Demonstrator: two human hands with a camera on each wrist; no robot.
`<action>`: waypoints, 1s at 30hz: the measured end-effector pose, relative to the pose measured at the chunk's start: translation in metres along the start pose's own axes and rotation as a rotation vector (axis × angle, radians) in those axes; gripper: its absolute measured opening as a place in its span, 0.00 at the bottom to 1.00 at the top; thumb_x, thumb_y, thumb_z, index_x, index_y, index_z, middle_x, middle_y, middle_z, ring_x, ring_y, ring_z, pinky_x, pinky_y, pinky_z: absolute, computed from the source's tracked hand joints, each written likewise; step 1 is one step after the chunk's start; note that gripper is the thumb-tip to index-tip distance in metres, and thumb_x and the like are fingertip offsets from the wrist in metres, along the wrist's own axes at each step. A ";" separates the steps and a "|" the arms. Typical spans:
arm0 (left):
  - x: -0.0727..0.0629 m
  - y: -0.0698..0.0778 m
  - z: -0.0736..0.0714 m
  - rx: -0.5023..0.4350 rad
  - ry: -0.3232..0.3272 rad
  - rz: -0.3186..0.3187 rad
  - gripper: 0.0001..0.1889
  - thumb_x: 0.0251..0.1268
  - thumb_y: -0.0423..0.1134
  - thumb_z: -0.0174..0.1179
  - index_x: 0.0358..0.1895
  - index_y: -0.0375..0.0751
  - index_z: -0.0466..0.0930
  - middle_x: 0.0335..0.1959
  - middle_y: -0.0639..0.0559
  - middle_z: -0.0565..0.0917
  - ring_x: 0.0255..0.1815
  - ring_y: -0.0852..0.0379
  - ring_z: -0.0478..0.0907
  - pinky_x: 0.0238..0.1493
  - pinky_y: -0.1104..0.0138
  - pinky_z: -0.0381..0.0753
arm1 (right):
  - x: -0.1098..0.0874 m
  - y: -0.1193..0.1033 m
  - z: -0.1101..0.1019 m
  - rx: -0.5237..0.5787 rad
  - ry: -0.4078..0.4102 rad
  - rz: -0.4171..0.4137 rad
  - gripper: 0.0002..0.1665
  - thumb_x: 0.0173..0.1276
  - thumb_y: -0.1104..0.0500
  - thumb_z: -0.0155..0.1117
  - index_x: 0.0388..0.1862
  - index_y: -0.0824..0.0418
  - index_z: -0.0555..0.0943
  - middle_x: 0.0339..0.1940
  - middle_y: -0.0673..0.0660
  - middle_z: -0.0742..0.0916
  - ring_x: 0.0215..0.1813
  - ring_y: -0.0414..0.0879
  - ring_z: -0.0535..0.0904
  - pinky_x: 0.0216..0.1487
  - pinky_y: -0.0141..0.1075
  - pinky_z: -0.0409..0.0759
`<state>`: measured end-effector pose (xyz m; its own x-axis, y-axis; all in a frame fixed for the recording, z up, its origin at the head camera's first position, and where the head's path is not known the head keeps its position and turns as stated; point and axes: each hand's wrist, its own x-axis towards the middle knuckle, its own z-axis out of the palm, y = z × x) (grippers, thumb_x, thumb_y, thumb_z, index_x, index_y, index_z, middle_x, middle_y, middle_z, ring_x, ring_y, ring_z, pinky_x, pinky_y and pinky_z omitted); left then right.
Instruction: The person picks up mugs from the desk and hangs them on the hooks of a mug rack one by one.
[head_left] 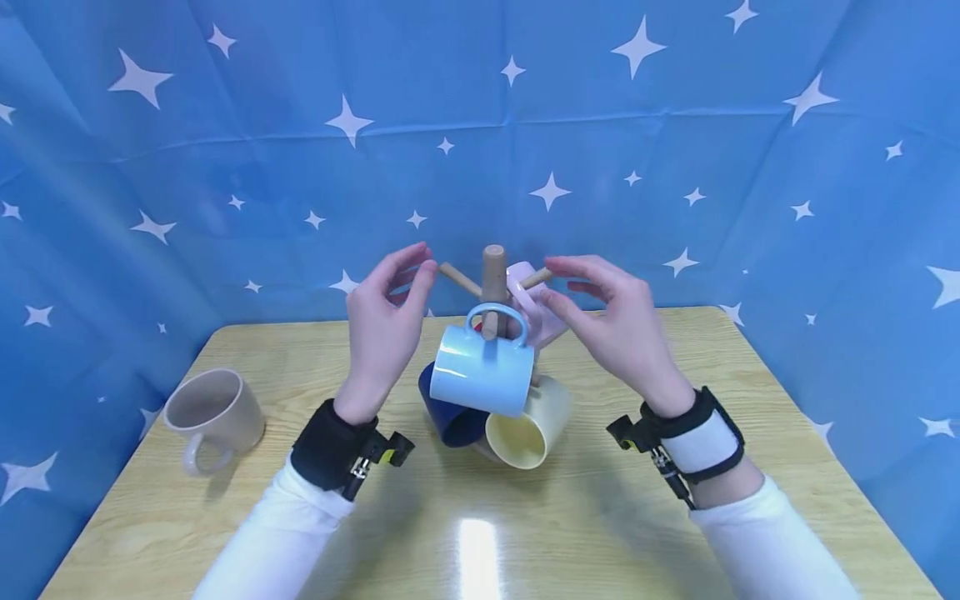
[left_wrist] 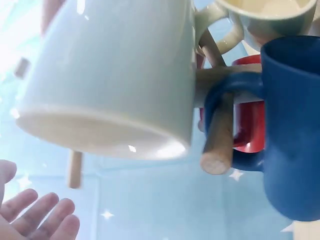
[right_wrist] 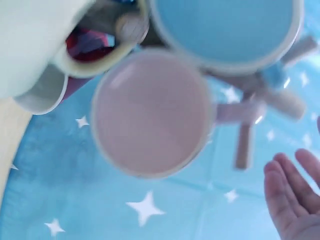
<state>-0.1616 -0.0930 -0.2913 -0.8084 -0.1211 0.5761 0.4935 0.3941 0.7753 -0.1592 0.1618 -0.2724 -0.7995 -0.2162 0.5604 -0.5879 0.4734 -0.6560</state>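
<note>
A wooden mug tree stands mid-table, its pegs spreading from the post. On the front peg a light blue mug hangs by its handle, bottom tilted down. Behind it, to the right, hangs a pink mug by its handle. Lower down are a dark blue mug and a cream mug. My left hand is beside the left peg's tip, fingers loosely bent and holding nothing. With thumb and fingers apart, my right hand has its fingertips close to the right peg's end, beside the pink mug.
A grey-beige mug stands upright at the table's left, handle toward the front. Part of a red mug shows behind the dark blue one. A blue curtain with white stars surrounds the wooden table at back and sides.
</note>
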 end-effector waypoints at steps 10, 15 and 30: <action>0.016 -0.021 0.011 -0.086 -0.136 -0.133 0.19 0.81 0.41 0.58 0.68 0.38 0.80 0.60 0.38 0.88 0.54 0.42 0.88 0.47 0.80 0.83 | -0.031 -0.032 0.030 -0.226 0.017 -0.263 0.24 0.65 0.60 0.78 0.58 0.66 0.86 0.51 0.61 0.91 0.54 0.54 0.89 0.49 0.45 0.90; 0.018 -0.022 0.017 -0.110 -0.181 -0.165 0.19 0.82 0.42 0.56 0.68 0.39 0.80 0.60 0.39 0.88 0.56 0.44 0.88 0.49 0.80 0.84 | -0.033 -0.038 0.040 -0.263 0.018 -0.325 0.23 0.64 0.59 0.79 0.56 0.66 0.87 0.49 0.59 0.91 0.52 0.51 0.88 0.53 0.42 0.91; 0.022 -0.024 0.023 -0.070 -0.201 -0.155 0.18 0.82 0.44 0.57 0.62 0.37 0.84 0.49 0.36 0.90 0.46 0.47 0.88 0.46 0.79 0.83 | -0.030 -0.042 0.055 -0.397 0.069 -0.386 0.16 0.68 0.58 0.76 0.51 0.64 0.91 0.44 0.59 0.89 0.43 0.47 0.90 0.46 0.37 0.91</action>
<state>-0.1982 -0.0837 -0.3034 -0.9202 0.0109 0.3914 0.3741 0.3199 0.8705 -0.1170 0.1015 -0.2896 -0.5171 -0.3874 0.7633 -0.7344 0.6589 -0.1630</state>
